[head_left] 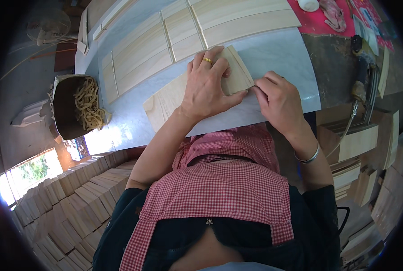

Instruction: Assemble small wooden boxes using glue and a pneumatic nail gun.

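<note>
A pale wooden board [165,98] lies slantwise across the near part of the blue-white tabletop. My left hand [207,86], a gold ring on one finger, spans this board, its thumb at the near edge and its fingers bent toward the far edge. At the board's right corner is my right hand [276,97], thumb and fingers pinched together. Something thin and dark shows at those fingertips, too small to name. Just beyond, wider wooden panels [140,65] lie with pale bands [167,36] across them.
A box [59,108] of tan, looped strips [91,106] stands at the table's left edge. Stacked wooden pieces [70,203] fill the lower left; more boards [357,140] lie at right. A hose with a metal fitting [356,106] hangs beside the table. Pink cloth [332,16] lies far right.
</note>
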Motion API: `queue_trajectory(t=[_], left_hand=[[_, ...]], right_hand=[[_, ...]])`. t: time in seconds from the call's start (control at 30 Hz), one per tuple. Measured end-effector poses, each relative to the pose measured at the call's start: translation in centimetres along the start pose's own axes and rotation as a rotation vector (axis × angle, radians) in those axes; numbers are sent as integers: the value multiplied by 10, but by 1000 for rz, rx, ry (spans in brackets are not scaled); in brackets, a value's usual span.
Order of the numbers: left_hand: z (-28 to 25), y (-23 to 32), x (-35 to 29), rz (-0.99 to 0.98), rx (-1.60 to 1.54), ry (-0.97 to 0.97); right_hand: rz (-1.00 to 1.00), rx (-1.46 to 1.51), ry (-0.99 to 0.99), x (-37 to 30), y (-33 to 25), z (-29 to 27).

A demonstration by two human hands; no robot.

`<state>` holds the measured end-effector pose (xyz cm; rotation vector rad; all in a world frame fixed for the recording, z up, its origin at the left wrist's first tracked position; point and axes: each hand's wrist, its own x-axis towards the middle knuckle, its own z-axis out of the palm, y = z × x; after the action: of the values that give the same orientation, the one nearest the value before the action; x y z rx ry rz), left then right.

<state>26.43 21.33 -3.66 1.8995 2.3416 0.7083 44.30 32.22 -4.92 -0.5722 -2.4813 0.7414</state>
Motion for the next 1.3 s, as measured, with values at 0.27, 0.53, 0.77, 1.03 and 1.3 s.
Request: queue_trajectory(t=[0.27, 0.53, 0.77, 1.03, 1.3], left_hand=[[1, -5, 3, 29, -21, -1], [1, -6, 3, 26, -73, 6], [3, -5, 0, 25, -52, 52], [3, -4, -2, 9, -73, 49], [2, -4, -3, 22, -70, 57]], right_hand=[[-96, -61, -28, 8, 3, -5], [-128, 1, -16, 11, 5, -5], [-139, 4, -44, 11, 13, -5], [6, 298, -239, 31, 21, -6], [133, 398, -215, 60, 10, 5]])
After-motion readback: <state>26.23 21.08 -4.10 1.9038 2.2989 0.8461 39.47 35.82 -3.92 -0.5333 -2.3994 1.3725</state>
